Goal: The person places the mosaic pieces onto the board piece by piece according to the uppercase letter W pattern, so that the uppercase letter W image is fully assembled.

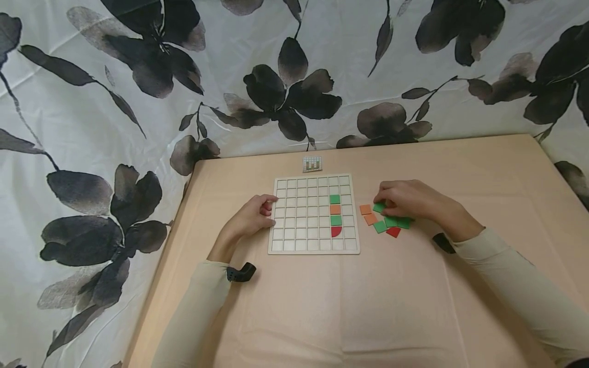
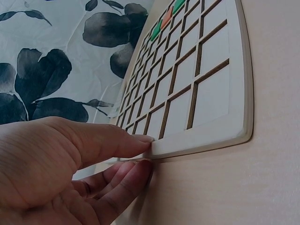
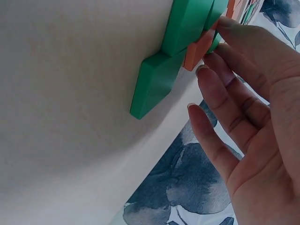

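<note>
A white grid board (image 1: 301, 251) lies on the table, with a column of pieces on its right part: green tile (image 1: 334, 199), orange tile (image 1: 335, 209), green tile (image 1: 336, 220) and a red rounded piece (image 1: 336, 231). My left hand (image 1: 250, 217) grips the board's left edge; the left wrist view shows the thumb on the rim (image 2: 206, 146) and the other fingers curled beside it. Right of the board, my right hand (image 1: 411, 199) is over a loose pile, thumb and forefinger pinching a green tile (image 1: 379, 207). An orange tile (image 3: 200, 49) partly hides that contact in the right wrist view.
Orange tiles (image 1: 365, 209), several green tiles (image 1: 380, 227) and a red piece (image 1: 393, 232) lie near the right hand. A small patterned card (image 1: 312, 164) sits behind the board. Floral cloth (image 1: 230, 51) hangs beyond the table (image 1: 294, 306).
</note>
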`<action>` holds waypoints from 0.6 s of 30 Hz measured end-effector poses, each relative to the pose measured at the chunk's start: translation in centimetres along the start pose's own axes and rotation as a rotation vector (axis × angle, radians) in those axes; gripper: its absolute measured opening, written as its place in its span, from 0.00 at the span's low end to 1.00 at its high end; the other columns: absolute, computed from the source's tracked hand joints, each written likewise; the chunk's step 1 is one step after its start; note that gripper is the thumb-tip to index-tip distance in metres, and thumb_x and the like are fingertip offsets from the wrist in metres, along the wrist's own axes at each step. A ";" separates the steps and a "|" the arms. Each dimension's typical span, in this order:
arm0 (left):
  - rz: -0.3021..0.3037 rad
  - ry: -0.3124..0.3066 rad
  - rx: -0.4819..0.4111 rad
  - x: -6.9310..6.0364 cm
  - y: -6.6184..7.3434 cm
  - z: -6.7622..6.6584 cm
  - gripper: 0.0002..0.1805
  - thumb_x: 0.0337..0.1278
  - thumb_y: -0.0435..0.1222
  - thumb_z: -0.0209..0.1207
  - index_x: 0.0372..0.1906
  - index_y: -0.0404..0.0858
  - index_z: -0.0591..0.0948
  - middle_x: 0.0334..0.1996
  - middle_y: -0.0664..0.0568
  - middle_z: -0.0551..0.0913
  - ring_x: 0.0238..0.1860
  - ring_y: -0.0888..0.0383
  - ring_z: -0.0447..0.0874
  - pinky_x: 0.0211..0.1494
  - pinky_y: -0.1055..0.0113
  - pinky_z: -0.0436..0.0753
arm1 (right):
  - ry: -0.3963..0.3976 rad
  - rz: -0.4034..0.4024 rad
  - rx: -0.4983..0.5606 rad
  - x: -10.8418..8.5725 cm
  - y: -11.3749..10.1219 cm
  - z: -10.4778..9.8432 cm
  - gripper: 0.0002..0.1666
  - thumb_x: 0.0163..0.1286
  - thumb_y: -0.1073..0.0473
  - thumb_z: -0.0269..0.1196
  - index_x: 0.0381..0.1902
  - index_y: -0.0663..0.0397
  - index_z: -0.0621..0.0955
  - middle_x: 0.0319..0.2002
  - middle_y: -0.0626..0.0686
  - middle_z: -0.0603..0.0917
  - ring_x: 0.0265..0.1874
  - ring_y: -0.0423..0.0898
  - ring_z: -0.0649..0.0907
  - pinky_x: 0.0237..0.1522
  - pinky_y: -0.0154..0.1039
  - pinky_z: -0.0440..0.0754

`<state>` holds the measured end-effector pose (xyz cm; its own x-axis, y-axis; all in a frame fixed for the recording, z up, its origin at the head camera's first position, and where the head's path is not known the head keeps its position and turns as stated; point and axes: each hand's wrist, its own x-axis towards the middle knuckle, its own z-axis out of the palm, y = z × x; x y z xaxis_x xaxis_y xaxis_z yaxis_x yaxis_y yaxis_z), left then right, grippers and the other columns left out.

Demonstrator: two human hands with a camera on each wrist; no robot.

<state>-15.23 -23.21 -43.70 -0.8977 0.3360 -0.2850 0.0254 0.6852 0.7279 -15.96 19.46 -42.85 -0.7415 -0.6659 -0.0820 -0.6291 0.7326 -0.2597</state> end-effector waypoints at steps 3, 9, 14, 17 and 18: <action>0.001 0.000 -0.005 0.0 0.0 0.0 0.35 0.55 0.22 0.67 0.69 0.33 0.71 0.45 0.44 0.70 0.48 0.50 0.70 0.50 0.60 0.73 | 0.001 0.005 0.004 0.1 0.0 0.0 0.15 0.59 0.55 0.75 0.43 0.51 0.88 0.34 0.45 0.79 0.29 0.40 0.74 0.31 0.36 0.76; 0.001 -0.001 -0.005 0.0 0.0 0.1 0.35 0.55 0.22 0.67 0.69 0.34 0.71 0.45 0.44 0.70 0.48 0.50 0.71 0.49 0.60 0.73 | -0.006 0.004 0.007 0.4 0.0 0.0 0.15 0.57 0.53 0.76 0.40 0.51 0.87 0.32 0.44 0.77 0.28 0.39 0.75 0.32 0.36 0.78; 0.004 -0.003 -0.002 0.0 0.0 0.1 0.35 0.55 0.22 0.67 0.69 0.33 0.71 0.45 0.44 0.70 0.48 0.50 0.71 0.49 0.60 0.73 | -0.028 0.046 0.031 0.5 0.0 0.0 0.17 0.57 0.50 0.75 0.41 0.49 0.85 0.31 0.43 0.78 0.27 0.39 0.76 0.32 0.36 0.78; 0.004 -0.002 -0.007 0.0 0.0 0.0 0.36 0.55 0.22 0.67 0.70 0.33 0.70 0.46 0.43 0.70 0.48 0.50 0.70 0.49 0.60 0.73 | -0.032 0.061 0.044 0.5 0.0 -0.1 0.17 0.57 0.50 0.75 0.42 0.49 0.84 0.30 0.42 0.79 0.27 0.39 0.76 0.32 0.36 0.78; 0.003 -0.002 -0.009 0.0 0.0 0.0 0.36 0.55 0.22 0.67 0.70 0.33 0.70 0.46 0.43 0.70 0.48 0.49 0.70 0.49 0.60 0.73 | -0.032 0.062 0.047 0.5 -0.1 -0.2 0.17 0.57 0.51 0.75 0.42 0.48 0.84 0.30 0.42 0.79 0.27 0.39 0.76 0.32 0.36 0.78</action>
<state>-15.19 -23.20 -43.65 -0.8967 0.3395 -0.2841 0.0240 0.6781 0.7346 -16.31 19.14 -42.70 -0.7703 -0.6242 -0.1300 -0.5701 0.7656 -0.2981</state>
